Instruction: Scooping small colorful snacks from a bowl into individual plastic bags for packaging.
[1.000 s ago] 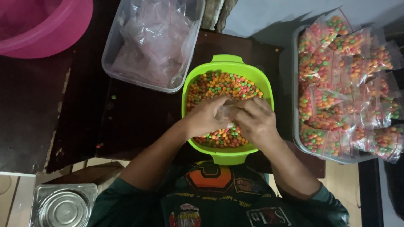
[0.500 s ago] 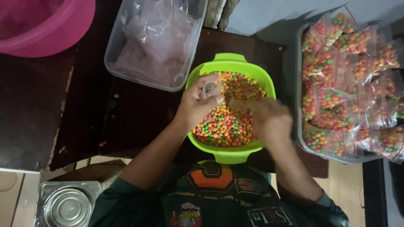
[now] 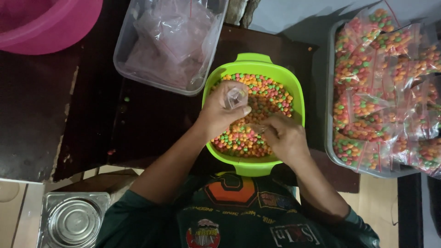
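Dark table (image 3: 55,119) bears green bowl (image 3: 255,62), clear tub (image 3: 133,69)

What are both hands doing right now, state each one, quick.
Left hand: closed on a small clear plastic bag over the green bowl.
Right hand: curled over the candies; grip cannot be told.
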